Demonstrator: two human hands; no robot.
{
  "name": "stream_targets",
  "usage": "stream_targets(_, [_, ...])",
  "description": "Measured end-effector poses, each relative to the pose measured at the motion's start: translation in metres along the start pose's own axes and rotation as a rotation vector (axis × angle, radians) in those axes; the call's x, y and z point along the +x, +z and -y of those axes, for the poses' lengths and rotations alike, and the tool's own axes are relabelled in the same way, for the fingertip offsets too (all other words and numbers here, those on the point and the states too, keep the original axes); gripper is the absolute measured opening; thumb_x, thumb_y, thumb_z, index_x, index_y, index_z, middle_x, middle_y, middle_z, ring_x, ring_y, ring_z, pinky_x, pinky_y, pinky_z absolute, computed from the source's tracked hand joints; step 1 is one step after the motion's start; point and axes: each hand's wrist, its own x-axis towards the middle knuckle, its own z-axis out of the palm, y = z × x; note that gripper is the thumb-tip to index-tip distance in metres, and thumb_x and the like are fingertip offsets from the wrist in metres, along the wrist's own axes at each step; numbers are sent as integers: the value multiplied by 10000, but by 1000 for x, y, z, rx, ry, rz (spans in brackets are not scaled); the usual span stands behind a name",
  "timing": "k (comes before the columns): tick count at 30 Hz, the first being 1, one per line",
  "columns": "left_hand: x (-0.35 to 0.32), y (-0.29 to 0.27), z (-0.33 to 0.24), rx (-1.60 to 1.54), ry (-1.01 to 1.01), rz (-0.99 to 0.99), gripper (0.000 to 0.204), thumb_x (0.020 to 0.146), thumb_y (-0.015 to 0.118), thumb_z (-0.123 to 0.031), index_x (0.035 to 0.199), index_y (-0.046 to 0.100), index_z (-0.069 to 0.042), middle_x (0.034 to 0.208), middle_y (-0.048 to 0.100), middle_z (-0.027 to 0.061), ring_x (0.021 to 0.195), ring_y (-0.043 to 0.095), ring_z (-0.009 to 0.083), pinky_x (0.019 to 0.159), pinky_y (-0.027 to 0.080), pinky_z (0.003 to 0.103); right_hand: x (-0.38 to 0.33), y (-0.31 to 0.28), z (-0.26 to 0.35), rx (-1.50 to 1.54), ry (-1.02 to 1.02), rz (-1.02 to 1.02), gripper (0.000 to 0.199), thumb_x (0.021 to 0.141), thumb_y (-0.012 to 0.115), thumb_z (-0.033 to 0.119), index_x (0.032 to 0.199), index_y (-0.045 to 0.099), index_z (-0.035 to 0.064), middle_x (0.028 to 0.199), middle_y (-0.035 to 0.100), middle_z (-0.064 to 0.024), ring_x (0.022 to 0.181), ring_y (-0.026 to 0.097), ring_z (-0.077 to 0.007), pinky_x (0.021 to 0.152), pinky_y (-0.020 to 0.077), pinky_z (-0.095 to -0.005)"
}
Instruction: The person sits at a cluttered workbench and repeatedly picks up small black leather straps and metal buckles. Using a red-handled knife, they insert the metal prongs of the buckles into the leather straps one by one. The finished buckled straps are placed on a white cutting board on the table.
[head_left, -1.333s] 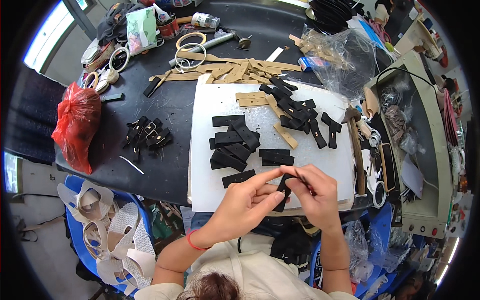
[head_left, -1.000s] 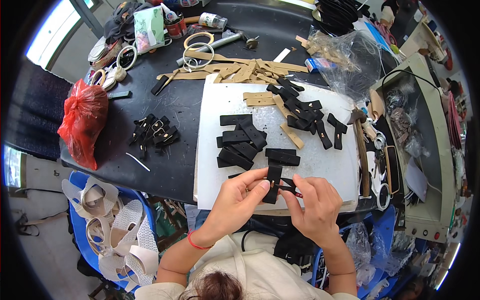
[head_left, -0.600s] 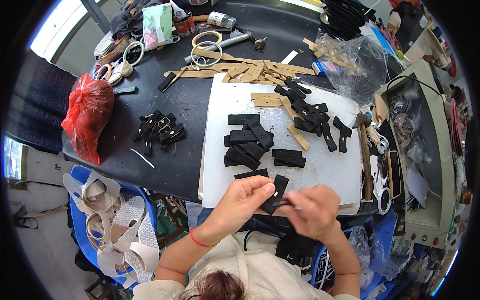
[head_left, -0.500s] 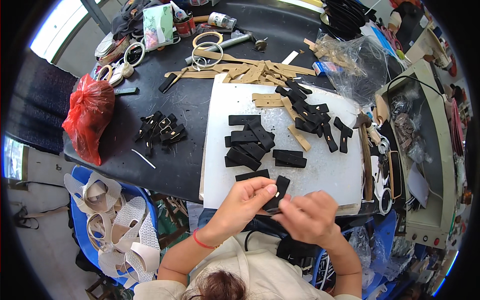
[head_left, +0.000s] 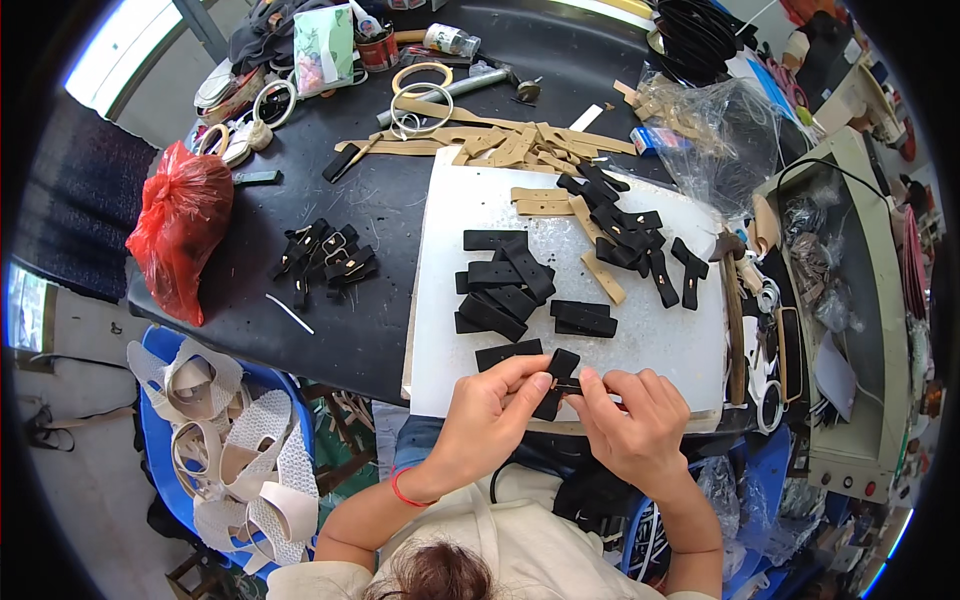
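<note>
Above the front edge of the white board [head_left: 650, 385], my left hand [head_left: 490, 415] pinches a short black strap [head_left: 564, 362] between thumb and fingers. My right hand [head_left: 635, 420] is closed around a slim dark thing [head_left: 570, 385] whose tip meets the strap; its kind is too small to make out. Just beyond my left fingers lies another black strap piece [head_left: 508, 354]. Farther up the board are a stack of black straps [head_left: 500, 285], a small pair of them [head_left: 583, 319], and a heap of black straps with small metal fittings [head_left: 625, 228].
Black straps with buckles [head_left: 325, 258] lie on the dark table left of the board, near a red plastic bag [head_left: 180, 235]. Tan straps [head_left: 520, 145] are piled behind the board. A hammer [head_left: 735, 320] lies along its right edge. A blue basket [head_left: 305, 425] holds pale straps at lower left.
My right hand has come up and turned, bringing the slim dark thing against the middle of the strap. My left hand keeps its hold on the strap, almost in place.
</note>
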Motion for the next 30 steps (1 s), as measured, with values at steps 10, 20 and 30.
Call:
stream_targets(10, [-1,5,7,-132,98,-21,255,957,463,-72,1169,487,67,1038,630,121,880,602,104,768,502,231,-20,17,10,121,167,87,227,793,695,170,958,625,30,666,535,-41,509,505,-148,427,381,-261])
stream_targets(20, [-3,-1,-17,-285,-71,179,257,991,395,-171,1178,421,3,960,613,113,853,628,143,732,521,248,3,-4,-10,1019,588,197,211,796,688,47,983,593,21,681,564,7,555,427,-33,495,340,-185])
stream_targets(30, [-11,4,-8,161,293,-60,357,859,569,33,1215,539,28,1025,652,156,908,651,167,775,535,268,10,1,14,611,522,-71,353,723,774,81,1035,618,24,881,614,-62,534,460,-58,456,385,-188])
